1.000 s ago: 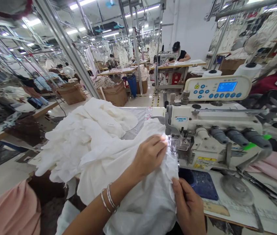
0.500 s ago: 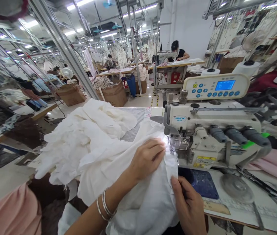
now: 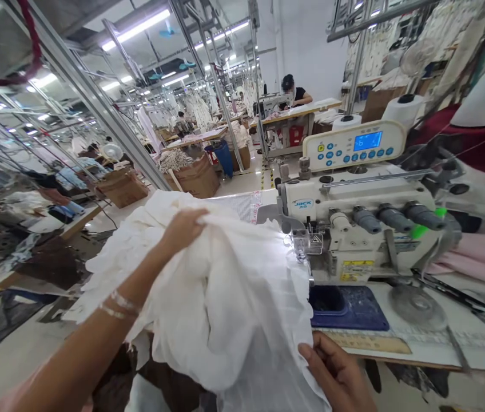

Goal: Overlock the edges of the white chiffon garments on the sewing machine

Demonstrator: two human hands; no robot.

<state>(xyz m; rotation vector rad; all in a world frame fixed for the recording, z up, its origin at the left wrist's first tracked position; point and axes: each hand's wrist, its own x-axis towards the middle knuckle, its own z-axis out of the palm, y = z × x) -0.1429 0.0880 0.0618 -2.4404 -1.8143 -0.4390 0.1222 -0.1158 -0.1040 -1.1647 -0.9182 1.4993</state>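
White fabric (image 3: 234,286) lies bunched over the table, and its right edge runs up to the needle area of a white overlock sewing machine (image 3: 354,223). My left hand (image 3: 185,229), a little blurred and with bracelets on the wrist, grips a raised fold of this fabric left of the machine. Lower down, my right hand (image 3: 332,369) pinches the fabric's edge between thumb and fingers, near the table's front. A lamp lights the cloth at the presser foot. The fabric folds hide part of the left fingers.
A control panel (image 3: 354,146) with a blue display sits atop the machine, with thread cones (image 3: 401,111) behind. A dark blue tray (image 3: 349,307) and a ruler (image 3: 366,343) are at the front right. Further back, another person (image 3: 300,97) sits at a machine.
My left hand has moved from beside the needle up and left, lifting a fold of fabric. My right hand has shifted slightly down, still on the edge. The camera view has turned somewhat.
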